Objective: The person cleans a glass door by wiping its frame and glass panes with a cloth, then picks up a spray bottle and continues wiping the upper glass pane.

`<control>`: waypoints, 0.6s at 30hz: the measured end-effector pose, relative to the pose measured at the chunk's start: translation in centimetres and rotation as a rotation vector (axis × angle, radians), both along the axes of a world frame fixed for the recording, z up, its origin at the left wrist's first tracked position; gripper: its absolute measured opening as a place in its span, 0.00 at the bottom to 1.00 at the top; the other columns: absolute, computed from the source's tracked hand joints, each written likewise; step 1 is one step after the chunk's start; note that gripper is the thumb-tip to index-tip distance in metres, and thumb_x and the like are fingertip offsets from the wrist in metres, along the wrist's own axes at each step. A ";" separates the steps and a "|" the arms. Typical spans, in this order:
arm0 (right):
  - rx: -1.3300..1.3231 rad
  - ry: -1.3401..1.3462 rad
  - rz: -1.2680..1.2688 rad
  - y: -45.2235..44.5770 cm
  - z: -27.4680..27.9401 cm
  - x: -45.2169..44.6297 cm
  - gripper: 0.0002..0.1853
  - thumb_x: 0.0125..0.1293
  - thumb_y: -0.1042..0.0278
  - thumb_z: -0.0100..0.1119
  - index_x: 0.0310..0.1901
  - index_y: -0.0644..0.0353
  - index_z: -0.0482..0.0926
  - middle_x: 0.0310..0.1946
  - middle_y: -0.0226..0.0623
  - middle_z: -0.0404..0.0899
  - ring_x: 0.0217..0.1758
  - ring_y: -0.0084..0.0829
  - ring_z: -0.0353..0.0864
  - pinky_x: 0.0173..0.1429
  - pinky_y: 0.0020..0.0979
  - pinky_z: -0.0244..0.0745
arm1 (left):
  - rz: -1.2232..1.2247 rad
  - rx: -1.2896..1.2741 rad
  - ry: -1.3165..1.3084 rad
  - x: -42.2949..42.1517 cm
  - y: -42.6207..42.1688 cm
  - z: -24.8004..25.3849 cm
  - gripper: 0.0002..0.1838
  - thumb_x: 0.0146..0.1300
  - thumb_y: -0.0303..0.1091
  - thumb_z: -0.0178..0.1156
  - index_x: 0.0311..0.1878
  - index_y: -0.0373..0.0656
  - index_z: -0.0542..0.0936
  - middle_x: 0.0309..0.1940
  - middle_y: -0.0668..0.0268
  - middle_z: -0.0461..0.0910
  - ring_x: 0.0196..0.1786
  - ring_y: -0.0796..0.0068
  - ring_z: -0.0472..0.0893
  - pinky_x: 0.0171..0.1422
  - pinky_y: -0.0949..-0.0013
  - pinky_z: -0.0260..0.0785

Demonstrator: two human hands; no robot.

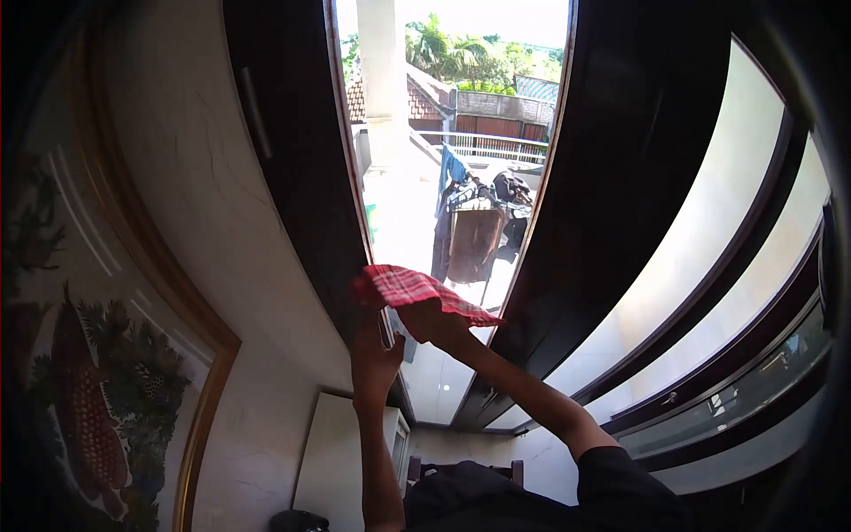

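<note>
A red-and-white checked cloth (415, 287) is stretched out in front of me, across the lower part of a bright doorway. My right hand (425, 321) is closed on the cloth from below, and its fingers are mostly in shadow. Just to its left, my left hand (378, 348) is raised under the cloth's left end. Its thumb and fingers close around a thin, flat, dark thing with a pale edge (386, 328), too shaded to name. Whether the left hand also touches the cloth cannot be made out.
Dark door panels (292, 160) flank the opening. Outside, clothes hang on a rack (479, 230) near a white pillar (381, 80). A gold-framed picture (199, 426) covers the left wall. A white cabinet (332, 461) and a dark chair (510, 470) stand low down.
</note>
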State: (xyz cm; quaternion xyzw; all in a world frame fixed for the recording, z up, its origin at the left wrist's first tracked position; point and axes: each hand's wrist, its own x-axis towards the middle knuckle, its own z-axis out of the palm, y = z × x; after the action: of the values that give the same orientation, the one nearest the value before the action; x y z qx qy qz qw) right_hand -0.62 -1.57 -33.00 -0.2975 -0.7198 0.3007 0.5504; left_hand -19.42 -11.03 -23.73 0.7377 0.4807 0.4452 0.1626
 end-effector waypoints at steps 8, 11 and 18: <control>0.114 -0.927 -0.665 -1.1 17.5 -2.9 0.27 0.73 0.67 0.65 0.72 0.56 0.76 0.57 0.37 0.84 0.59 0.41 0.85 0.67 0.45 0.80 | 0.066 0.104 -0.029 -0.3 0.4 0.5 0.57 0.63 0.20 0.70 0.91 0.57 0.52 0.90 0.54 0.54 0.84 0.47 0.68 0.83 0.51 0.69; 0.572 -0.865 -0.906 -3.2 21.8 -4.3 0.20 0.71 0.64 0.64 0.63 0.55 0.81 0.53 0.37 0.83 0.56 0.42 0.85 0.62 0.49 0.79 | 0.061 0.044 -0.051 0.1 0.4 0.2 0.58 0.63 0.21 0.70 0.91 0.59 0.50 0.91 0.58 0.50 0.87 0.49 0.63 0.86 0.52 0.66; 0.001 0.050 -0.034 4.0 -2.8 -0.4 0.23 0.84 0.60 0.56 0.73 0.60 0.75 0.72 0.43 0.78 0.73 0.38 0.81 0.80 0.40 0.72 | 0.049 -0.114 -0.022 -0.9 0.8 -0.4 0.50 0.64 0.21 0.68 0.89 0.50 0.58 0.88 0.54 0.58 0.85 0.49 0.65 0.84 0.52 0.66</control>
State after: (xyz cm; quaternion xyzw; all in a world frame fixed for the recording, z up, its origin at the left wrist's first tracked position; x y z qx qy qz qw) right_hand -1.01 2.46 -35.83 -0.3019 -0.7007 0.2981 0.5737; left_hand -20.32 -10.25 -24.11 0.7105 0.5213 0.4288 0.1988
